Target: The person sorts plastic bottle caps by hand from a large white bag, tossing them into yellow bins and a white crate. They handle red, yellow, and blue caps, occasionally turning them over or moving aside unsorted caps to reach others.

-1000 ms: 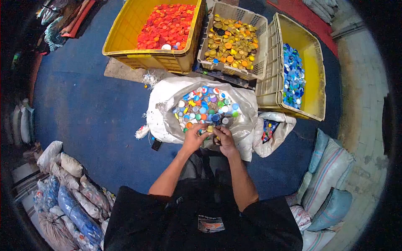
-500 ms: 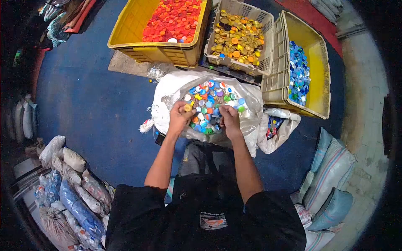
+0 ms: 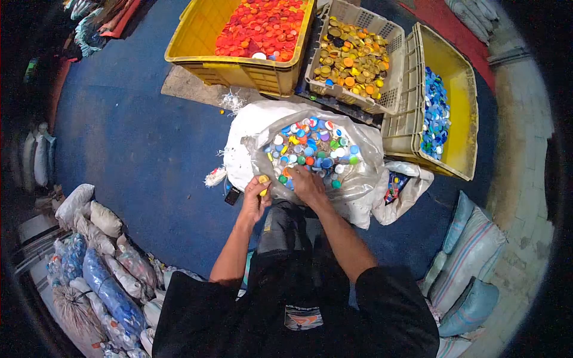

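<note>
A white sack (image 3: 242, 128) with a clear plastic liner (image 3: 365, 143) lies wide open before me, holding mixed bottle caps (image 3: 310, 143) in many colours. At the sack's near left edge, my left hand (image 3: 255, 201) is closed around yellow bottle caps (image 3: 263, 179), at least two of which show between thumb and fingers. My right hand (image 3: 309, 188) is over the near part of the pile, palm down with bent fingers. Its fingertips are closed at an orange bottle cap (image 3: 287, 172), partly covered by them.
Beyond the sack stand a yellow crate (image 3: 233, 65) of red caps, a pale crate (image 3: 352, 95) of yellow caps and a tilted yellow crate (image 3: 462, 119) of blue caps. A small sack (image 3: 418, 185) sits right. Filled bags (image 3: 113, 286) and stuffed sacks (image 3: 468, 253) flank me.
My left hand has drawn back toward me with yellow caps. My right hand has moved left and nearer across the pile, down to an orange cap. The whole view has shifted slightly.
</note>
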`<state>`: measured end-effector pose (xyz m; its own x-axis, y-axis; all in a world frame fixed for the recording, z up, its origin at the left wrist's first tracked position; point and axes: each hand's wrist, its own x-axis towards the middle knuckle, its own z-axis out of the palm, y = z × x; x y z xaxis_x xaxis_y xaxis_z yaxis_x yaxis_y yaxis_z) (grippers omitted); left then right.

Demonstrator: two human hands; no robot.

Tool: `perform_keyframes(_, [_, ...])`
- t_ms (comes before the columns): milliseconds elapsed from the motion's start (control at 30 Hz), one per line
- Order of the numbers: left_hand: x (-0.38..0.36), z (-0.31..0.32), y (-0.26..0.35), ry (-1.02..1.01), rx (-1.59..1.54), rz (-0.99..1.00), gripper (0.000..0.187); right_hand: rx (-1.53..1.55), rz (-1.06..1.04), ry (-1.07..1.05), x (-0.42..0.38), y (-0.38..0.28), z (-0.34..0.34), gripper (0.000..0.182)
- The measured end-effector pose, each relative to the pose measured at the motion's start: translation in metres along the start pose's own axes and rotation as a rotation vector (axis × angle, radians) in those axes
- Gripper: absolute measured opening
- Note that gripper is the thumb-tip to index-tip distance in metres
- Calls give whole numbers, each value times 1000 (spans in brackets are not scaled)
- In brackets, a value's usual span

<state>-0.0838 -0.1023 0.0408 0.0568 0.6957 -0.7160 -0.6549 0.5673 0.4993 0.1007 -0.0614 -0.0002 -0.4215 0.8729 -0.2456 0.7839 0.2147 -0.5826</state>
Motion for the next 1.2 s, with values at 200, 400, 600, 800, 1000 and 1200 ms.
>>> perform_keyframes(200, [-1, 0, 4, -38, -68, 2, 14, -209, -141, 19, 22, -1, 23, 24])
perform_keyframes(400, [12, -7, 6, 90, -24, 9, 12, -212, -15, 15, 23, -3, 23, 19])
perform_keyframes(600, [29, -4, -1, 180, 1023, 406, 16, 614, 264, 302, 15, 7, 18, 27])
perform_keyframes(800, [58, 24, -1, 170, 1567, 673, 30, 1951, 548, 129, -10, 12, -21, 33])
perform_keyframes(1000, [80, 30, -10, 194, 1800, 311, 31, 2112, 492, 102, -21, 23, -18, 37])
perform_keyframes(1200, [85, 23, -18, 188, 1720, 460, 33, 1951, 608, 196, -27, 22, -32, 20])
